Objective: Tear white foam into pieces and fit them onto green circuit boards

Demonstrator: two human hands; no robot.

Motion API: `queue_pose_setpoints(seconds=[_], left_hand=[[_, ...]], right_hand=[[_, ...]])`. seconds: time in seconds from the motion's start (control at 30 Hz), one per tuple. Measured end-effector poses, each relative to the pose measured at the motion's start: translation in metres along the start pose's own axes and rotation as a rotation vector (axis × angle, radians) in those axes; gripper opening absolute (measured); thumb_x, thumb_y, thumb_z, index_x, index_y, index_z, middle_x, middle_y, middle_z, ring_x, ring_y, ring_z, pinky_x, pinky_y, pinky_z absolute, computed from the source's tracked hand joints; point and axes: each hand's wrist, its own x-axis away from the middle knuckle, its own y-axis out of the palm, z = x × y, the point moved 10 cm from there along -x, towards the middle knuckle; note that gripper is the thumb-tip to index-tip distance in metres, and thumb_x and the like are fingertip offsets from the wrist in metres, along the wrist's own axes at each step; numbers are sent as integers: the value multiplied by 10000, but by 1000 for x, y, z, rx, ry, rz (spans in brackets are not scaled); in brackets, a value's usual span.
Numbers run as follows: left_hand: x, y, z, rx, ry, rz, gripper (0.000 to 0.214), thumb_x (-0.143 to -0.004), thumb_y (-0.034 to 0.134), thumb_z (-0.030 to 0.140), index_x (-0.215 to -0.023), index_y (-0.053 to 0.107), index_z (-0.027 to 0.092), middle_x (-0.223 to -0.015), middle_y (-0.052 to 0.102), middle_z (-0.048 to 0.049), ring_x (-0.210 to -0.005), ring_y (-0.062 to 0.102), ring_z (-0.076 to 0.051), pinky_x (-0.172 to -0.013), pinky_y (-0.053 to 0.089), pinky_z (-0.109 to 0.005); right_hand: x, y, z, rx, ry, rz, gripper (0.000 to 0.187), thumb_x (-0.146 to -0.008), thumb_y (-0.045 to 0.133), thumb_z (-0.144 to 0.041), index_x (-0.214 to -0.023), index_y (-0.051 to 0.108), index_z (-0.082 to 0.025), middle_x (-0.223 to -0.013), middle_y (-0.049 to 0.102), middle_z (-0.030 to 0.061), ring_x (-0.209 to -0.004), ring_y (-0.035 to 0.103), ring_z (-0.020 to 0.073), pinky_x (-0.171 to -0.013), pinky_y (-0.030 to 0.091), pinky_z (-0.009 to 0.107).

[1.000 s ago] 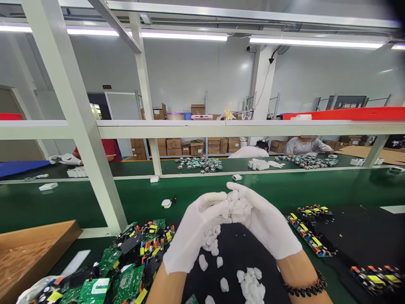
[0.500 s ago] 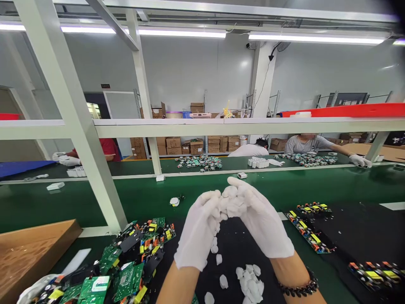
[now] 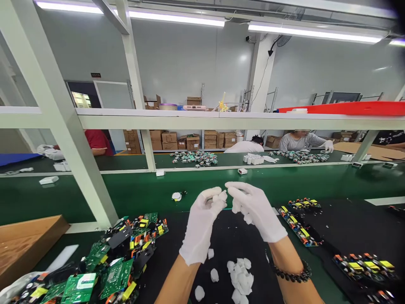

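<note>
Both of my hands wear white gloves and are raised over the black mat (image 3: 234, 236). My left hand (image 3: 200, 226) pinches a few small white flake-like pieces (image 3: 220, 196) between thumb and fingers. Just to its right, my right hand (image 3: 257, 209) curls over more white pieces (image 3: 243, 213) that show below its fingers. The two hands are slightly apart. Under them lies a pile of the same white pieces (image 3: 242, 280), with a few loose ones (image 3: 214, 275) to its left. What exactly the pieces are, I cannot tell.
Circuit boards (image 3: 117, 274) are heaped at left beside a cardboard box (image 3: 31, 240). Rows of boards (image 3: 299, 226) lie at right. Beyond runs a green conveyor (image 3: 196, 181) carrying a small part (image 3: 177, 196). A shelf post (image 3: 72, 122) stands left; co-workers (image 3: 299, 141) sit across.
My hands have drawn apart, and the clump of white pieces between them is now split between both. The view has shifted slightly. A co-worker's arm across the line has pulled back.
</note>
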Motion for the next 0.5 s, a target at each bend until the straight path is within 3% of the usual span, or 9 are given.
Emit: queue_pose_setpoints(seconds=[0.13, 0.23, 0.33, 0.43, 0.5], left_hand=[[10, 0, 36, -449, 290, 53, 181, -803, 539, 191, -964, 611, 230, -935, 620, -9, -816, 572, -120, -728, 455, -233], [20, 1, 56, -681, 444, 116, 246, -789, 495, 103, -950, 619, 242, -956, 608, 0, -803, 551, -108, -728, 437, -227], [22, -5, 61, -664, 342, 88, 198, -785, 541, 160, -944, 618, 247, -918, 620, 13, -787, 556, -107, -719, 440, -226], [21, -9, 53, -432, 89, -73, 160, -784, 570, 259, -932, 622, 226, -891, 630, 2, -742, 574, -110, -679, 463, -224], [20, -14, 53, -286, -12, -119, 178, -792, 553, 289, -935, 616, 203, -824, 619, -8, -658, 561, -106, -624, 470, -229]], right_hand=[[-1, 28, -2, 16, -59, -124, 279, -769, 579, -397, -881, 675, -160, -482, 439, -34, -402, 336, 62, -308, 259, 156], [4, 32, -8, 7, -84, -115, 245, -784, 556, -361, -735, 661, -145, -493, 425, -35, -387, 319, 48, -304, 247, 157], [11, 32, -13, -18, -91, -120, 248, -788, 562, -367, -699, 646, -151, -493, 440, -35, -384, 313, 44, -311, 234, 159], [18, 34, -16, -15, -74, -197, 255, -774, 590, -412, -763, 669, -170, -487, 475, -30, -385, 319, 53, -314, 229, 168], [22, 34, -17, 25, -49, -227, 274, -742, 630, -432, -873, 688, -198, -484, 496, -30, -398, 336, 65, -317, 235, 171]])
